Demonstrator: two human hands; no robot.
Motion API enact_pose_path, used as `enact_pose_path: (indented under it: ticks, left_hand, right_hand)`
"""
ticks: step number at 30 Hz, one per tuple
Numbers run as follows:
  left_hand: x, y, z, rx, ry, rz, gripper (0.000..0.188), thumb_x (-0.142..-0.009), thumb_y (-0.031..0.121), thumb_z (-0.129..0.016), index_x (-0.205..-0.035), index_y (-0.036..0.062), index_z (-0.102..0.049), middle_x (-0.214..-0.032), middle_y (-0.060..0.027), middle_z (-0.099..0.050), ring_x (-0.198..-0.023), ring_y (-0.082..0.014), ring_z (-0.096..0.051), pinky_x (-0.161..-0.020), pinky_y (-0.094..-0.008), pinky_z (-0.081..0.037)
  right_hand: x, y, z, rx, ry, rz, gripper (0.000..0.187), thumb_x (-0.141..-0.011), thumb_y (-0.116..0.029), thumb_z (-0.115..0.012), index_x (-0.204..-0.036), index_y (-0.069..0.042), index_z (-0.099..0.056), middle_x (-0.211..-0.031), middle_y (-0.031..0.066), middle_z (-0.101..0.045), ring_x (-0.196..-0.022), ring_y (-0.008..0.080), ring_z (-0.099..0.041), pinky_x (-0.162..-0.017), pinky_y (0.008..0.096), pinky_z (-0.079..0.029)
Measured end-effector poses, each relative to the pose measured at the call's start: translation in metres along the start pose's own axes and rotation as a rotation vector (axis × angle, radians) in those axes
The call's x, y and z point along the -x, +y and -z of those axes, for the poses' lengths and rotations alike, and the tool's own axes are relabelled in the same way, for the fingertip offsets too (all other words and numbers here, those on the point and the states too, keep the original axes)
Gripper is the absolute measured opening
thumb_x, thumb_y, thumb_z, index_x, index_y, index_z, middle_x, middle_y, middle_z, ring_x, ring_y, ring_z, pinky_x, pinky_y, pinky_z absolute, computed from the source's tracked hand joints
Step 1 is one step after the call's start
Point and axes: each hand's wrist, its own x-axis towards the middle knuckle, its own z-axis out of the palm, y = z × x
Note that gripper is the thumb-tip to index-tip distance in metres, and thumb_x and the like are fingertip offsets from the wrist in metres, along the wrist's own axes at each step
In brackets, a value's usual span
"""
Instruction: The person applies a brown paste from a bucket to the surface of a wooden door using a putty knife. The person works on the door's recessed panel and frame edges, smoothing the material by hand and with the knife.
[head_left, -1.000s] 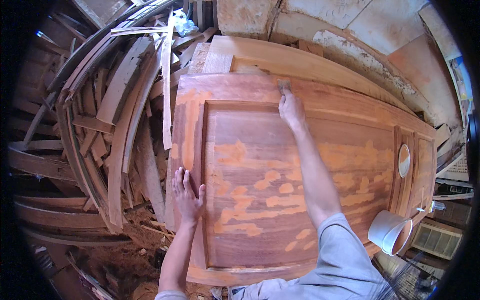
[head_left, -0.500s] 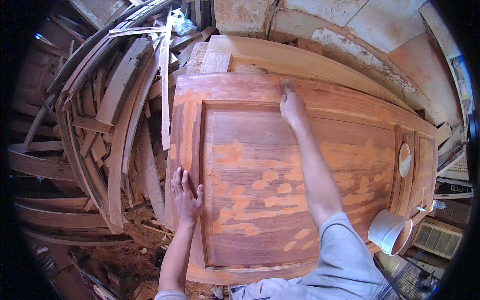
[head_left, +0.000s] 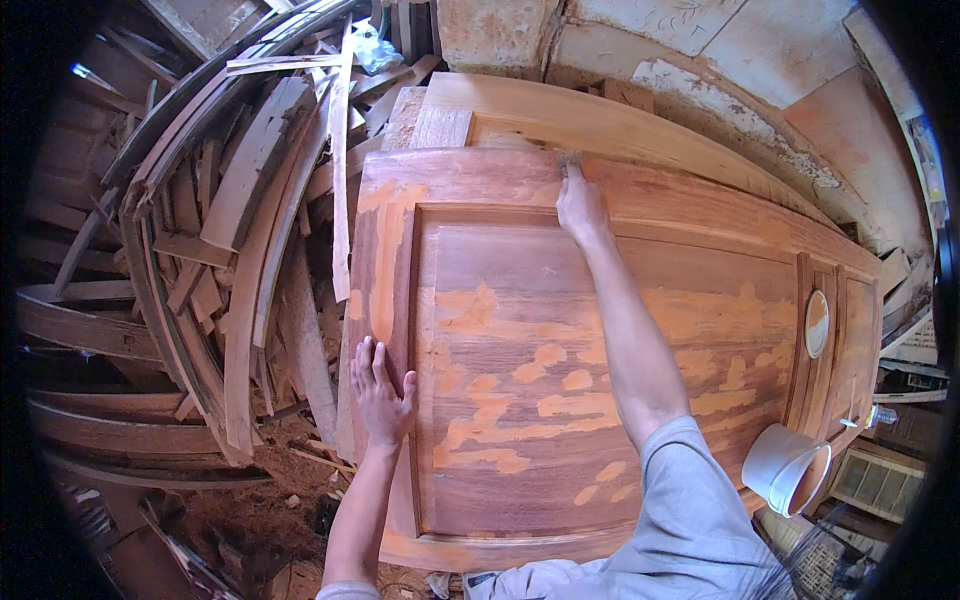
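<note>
The right hand, gripping a scraper, has reached the door's far edge, likely ending a stroke, while the left hand lies flat, grasping nothing

scrap-wood pile: left | brown, dusty ground: lower left | stained pale slabs: upper right

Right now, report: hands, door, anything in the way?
Right hand holding scraper, far edge of door. Left hand resting on left side. Orange patches on panel. Bucket clear of right arm.

Orange-patched wooden door, apparent scraper at far edge
</note>
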Motion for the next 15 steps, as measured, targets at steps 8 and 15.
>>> enact_pose_path:
  ticks: [8,15]
  left_hand:
    - [0.000,0.003,0.000,-0.015,0.000,0.000,0.065,-0.093,0.038,-0.057,-0.143,0.0015,-0.040,-0.152,-0.0205,-0.035,-0.143,-0.0370,-0.030,-0.119,-0.0494,-0.020]
    - [0.004,-0.005,0.004,-0.021,0.033,-0.002,0.064,-0.094,0.039,-0.056,-0.143,0.0021,-0.039,-0.152,-0.0198,-0.034,-0.143,-0.0369,-0.031,-0.119,-0.0498,-0.020]
  right_hand:
    - [0.033,0.002,0.011,-0.083,-0.038,-0.020,0.035,-0.096,-0.018,-0.045,-0.125,-0.001,-0.056,-0.084,0.0297,-0.066,-0.083,0.0466,-0.066,-0.071,0.0564,-0.051]
    - [0.061,-0.008,0.052,0.025,-0.204,0.079,0.039,-0.094,-0.016,-0.046,-0.130,-0.003,-0.057,-0.095,0.0295,-0.067,-0.095,0.0454,-0.066,-0.083,0.0532,-0.053]
